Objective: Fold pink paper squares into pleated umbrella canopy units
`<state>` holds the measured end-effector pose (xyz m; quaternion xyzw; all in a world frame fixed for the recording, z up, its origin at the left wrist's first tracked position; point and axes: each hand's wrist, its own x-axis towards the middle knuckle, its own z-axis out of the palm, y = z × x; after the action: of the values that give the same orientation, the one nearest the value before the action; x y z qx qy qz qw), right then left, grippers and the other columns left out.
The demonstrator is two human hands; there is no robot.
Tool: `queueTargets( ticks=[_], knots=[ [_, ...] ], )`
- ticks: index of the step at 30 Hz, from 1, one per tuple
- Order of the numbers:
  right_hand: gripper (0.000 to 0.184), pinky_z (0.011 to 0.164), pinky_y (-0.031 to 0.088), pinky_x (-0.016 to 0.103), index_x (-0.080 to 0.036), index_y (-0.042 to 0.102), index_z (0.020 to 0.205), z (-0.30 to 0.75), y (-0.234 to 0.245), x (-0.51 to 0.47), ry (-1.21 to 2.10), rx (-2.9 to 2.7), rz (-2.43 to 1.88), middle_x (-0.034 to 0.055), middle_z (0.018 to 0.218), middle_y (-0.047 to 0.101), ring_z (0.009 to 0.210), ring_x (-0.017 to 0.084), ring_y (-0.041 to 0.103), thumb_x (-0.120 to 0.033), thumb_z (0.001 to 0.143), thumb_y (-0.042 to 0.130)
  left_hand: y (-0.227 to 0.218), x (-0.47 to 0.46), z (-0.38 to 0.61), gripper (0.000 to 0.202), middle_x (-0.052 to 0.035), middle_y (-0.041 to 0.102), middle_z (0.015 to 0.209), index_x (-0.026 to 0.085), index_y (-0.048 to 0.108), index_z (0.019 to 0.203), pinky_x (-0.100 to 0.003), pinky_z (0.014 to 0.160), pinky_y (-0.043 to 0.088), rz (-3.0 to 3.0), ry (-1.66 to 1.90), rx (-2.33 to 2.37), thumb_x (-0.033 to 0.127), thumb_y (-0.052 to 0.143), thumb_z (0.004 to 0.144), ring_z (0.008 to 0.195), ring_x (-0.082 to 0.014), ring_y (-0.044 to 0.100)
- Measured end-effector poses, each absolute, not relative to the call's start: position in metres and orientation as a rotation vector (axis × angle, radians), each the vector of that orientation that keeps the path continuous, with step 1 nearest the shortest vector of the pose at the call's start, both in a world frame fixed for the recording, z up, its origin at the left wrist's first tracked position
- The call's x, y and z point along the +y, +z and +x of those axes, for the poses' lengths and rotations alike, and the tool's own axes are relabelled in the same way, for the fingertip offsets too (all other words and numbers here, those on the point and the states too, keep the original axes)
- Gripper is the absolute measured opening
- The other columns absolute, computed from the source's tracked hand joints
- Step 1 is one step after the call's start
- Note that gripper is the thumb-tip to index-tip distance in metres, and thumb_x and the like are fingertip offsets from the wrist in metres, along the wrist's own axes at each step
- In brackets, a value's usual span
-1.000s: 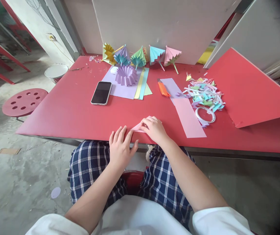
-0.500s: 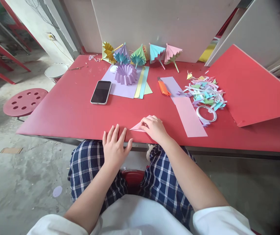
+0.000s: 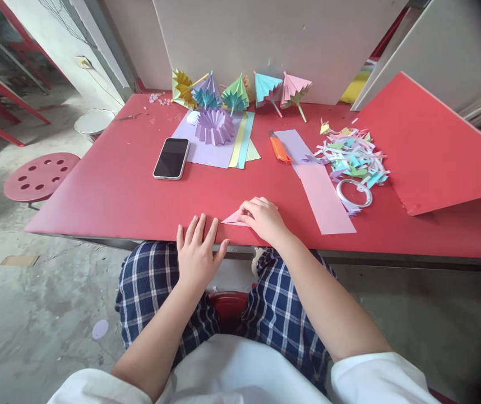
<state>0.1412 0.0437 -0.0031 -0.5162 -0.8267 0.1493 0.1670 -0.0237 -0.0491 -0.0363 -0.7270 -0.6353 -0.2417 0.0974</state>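
My right hand (image 3: 264,219) presses down on a small folded pink paper (image 3: 234,217) near the front edge of the red table (image 3: 118,185); only the paper's pointed left tip shows beyond my fingers. My left hand (image 3: 197,252) rests flat at the table's front edge, fingers spread, holding nothing, a little left of the paper's tip. A pink paper strip (image 3: 324,199) lies just right of my right hand.
Farther back lie a phone (image 3: 172,158), a lilac sheet with a pleated lilac rosette (image 3: 214,125), an orange cutter (image 3: 280,149), a tape ring (image 3: 354,192), and a heap of paper scraps (image 3: 352,157). Several paper umbrellas (image 3: 266,87) line the wall. A red board (image 3: 434,146) leans right. A red stool (image 3: 41,177) stands left.
My left hand has slid left and back from the pink paper to the table's edge. The right hand stays on the paper. The view shifted slightly.
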Motion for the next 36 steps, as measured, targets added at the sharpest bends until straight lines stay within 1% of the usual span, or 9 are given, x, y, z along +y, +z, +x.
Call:
queueTargets(
  ticks=[6, 12, 16, 20, 23, 26, 31, 36],
  knots=[
    [0.011, 0.063, 0.031, 0.026, -0.022, 0.058, 0.071, 0.1413, -0.0017, 0.0446, 0.479, -2.337, -1.469, 0.0012, 0.075, 0.06, 0.079, 0.017, 0.048, -0.029, 0.079, 0.057, -0.037, -0.0485, -0.0247, 0.04, -0.0128, 0.05, 0.128, 0.024, 0.055, 0.119, -0.048, 0.104, 0.02, -2.213, -0.72, -1.791, 0.037, 0.05, 0.081, 0.122, -0.0274, 0.04],
    [0.013, 0.064, 0.031, 0.026, -0.022, 0.057, 0.068, 0.1404, -0.0003, 0.044, 0.511, -2.312, -1.489, 0.0005, 0.074, 0.06, 0.079, 0.016, 0.048, -0.029, 0.078, 0.057, -0.041, -0.0491, -0.0239, 0.04, -0.0123, 0.051, 0.126, 0.023, 0.054, 0.12, -0.047, 0.104, 0.02, -2.196, -0.727, -1.797, 0.035, 0.051, 0.081, 0.121, -0.0268, 0.041],
    [0.012, 0.064, 0.031, 0.026, -0.022, 0.058, 0.069, 0.1408, -0.0014, 0.0442, 0.515, -2.317, -1.477, 0.0009, 0.074, 0.061, 0.079, 0.017, 0.049, -0.03, 0.078, 0.058, -0.0421, -0.0485, -0.0258, 0.042, -0.0129, 0.052, 0.125, 0.019, 0.053, 0.121, -0.046, 0.104, 0.022, -2.16, -0.784, -1.802, 0.033, 0.051, 0.081, 0.12, -0.0257, 0.043],
    [0.012, 0.064, 0.031, 0.025, -0.022, 0.057, 0.068, 0.141, -0.002, 0.0449, 0.515, -2.311, -1.482, 0.0005, 0.073, 0.06, 0.079, 0.016, 0.048, -0.03, 0.078, 0.058, -0.0415, -0.0474, -0.0263, 0.037, -0.0111, 0.053, 0.123, 0.022, 0.055, 0.117, -0.045, 0.103, 0.024, -2.194, -0.83, -1.741, 0.03, 0.052, 0.081, 0.119, -0.0246, 0.044],
    [0.014, 0.063, 0.031, 0.025, -0.022, 0.057, 0.067, 0.1408, -0.0017, 0.0449, 0.517, -2.312, -1.485, 0.0002, 0.073, 0.06, 0.078, 0.016, 0.048, -0.03, 0.077, 0.058, -0.0422, -0.0468, -0.0249, 0.037, -0.0108, 0.053, 0.124, 0.024, 0.056, 0.117, -0.045, 0.102, 0.025, -2.207, -0.822, -1.736, 0.03, 0.051, 0.081, 0.119, -0.0257, 0.044],
    [0.015, 0.063, 0.031, 0.025, -0.021, 0.056, 0.067, 0.1406, -0.0015, 0.0446, 0.519, -2.311, -1.486, 0.0001, 0.073, 0.06, 0.077, 0.015, 0.048, -0.032, 0.077, 0.059, -0.0438, -0.0464, -0.0237, 0.038, -0.011, 0.053, 0.124, 0.023, 0.054, 0.119, -0.045, 0.103, 0.024, -2.201, -0.817, -1.762, 0.029, 0.051, 0.081, 0.119, -0.0258, 0.043],
    [0.014, 0.062, 0.031, 0.025, -0.021, 0.057, 0.067, 0.1406, -0.0019, 0.0446, 0.51, -2.318, -1.463, 0.0002, 0.072, 0.059, 0.077, 0.016, 0.048, -0.031, 0.078, 0.058, -0.0455, -0.0456, -0.0231, 0.035, -0.0117, 0.054, 0.122, 0.02, 0.057, 0.115, -0.042, 0.103, 0.026, -2.161, -0.849, -1.8, 0.029, 0.05, 0.081, 0.118, -0.0246, 0.044],
    [0.015, 0.063, 0.031, 0.025, -0.021, 0.057, 0.067, 0.1415, -0.0019, 0.0446, 0.516, -2.319, -1.459, 0.0005, 0.072, 0.058, 0.077, 0.016, 0.047, -0.031, 0.078, 0.058, -0.0428, -0.0453, -0.0211, 0.037, -0.0138, 0.051, 0.125, 0.02, 0.056, 0.116, -0.043, 0.102, 0.026, -2.138, -0.841, -1.814, 0.031, 0.051, 0.081, 0.119, -0.0263, 0.043]
  ],
)
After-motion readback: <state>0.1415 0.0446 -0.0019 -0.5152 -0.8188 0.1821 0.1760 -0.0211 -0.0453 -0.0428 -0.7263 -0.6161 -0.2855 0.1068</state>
